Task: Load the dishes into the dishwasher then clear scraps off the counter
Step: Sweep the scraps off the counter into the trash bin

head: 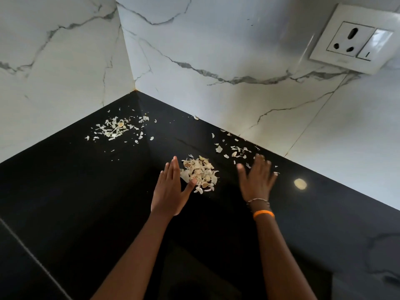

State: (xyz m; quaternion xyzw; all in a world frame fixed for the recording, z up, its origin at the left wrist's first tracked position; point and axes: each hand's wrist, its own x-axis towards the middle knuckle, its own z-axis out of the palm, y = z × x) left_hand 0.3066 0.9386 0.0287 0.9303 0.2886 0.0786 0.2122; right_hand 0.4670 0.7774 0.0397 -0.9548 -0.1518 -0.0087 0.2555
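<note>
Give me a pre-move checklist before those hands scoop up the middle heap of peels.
1. Left hand set edge-on against the middle heap: ok.
2. Right hand closed in on the heap's other side: not ok, it is apart, open.
3. Both hands free to scoop: ok, nothing held.
4. Loose peels by the right wall gathered in: not ok, scattered.
5. Corner pile gathered in: not ok, lies apart by the left wall.
6. Bin or dustpan ready: cannot tell, none in view.
</note>
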